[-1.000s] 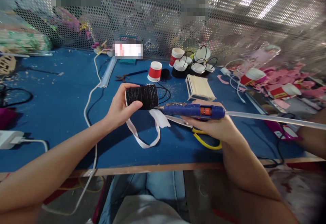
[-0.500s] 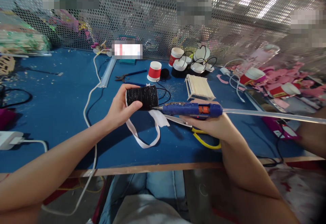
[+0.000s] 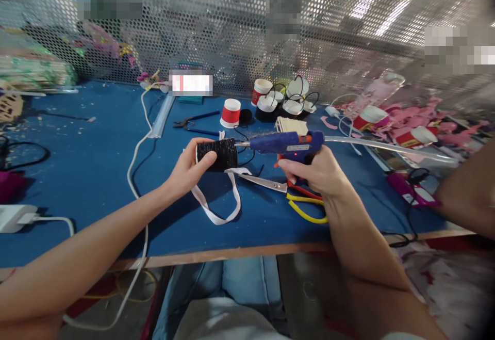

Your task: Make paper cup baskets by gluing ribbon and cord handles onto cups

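Note:
My left hand (image 3: 195,167) is closed around a paper cup wrapped in black cord (image 3: 222,155), lying on its side just above the table. In my right hand (image 3: 315,170) is a blue hot glue gun (image 3: 276,143), a clear glue stick (image 3: 371,144) trailing from its back. The gun's metal nozzle is at the right end of the wrapped cup; whether it touches, I cannot tell. A white ribbon (image 3: 236,201) loops below the cup. Scissors (image 3: 270,182) with yellow and red handles lie under the gun.
Behind my hands are a red and white paper cup (image 3: 231,113), pliers (image 3: 195,118), black-wrapped cups (image 3: 266,107) and a small pale wooden piece (image 3: 290,125). Pink pieces (image 3: 413,115) heap at the right. A white cable (image 3: 133,170) crosses the left side. Another person's arm (image 3: 467,190) is at the right edge.
The glue gun has risen and shifted left, its nozzle moving from the cup's lower edge to its upper right end. My left hand has moved slightly down with the cup.

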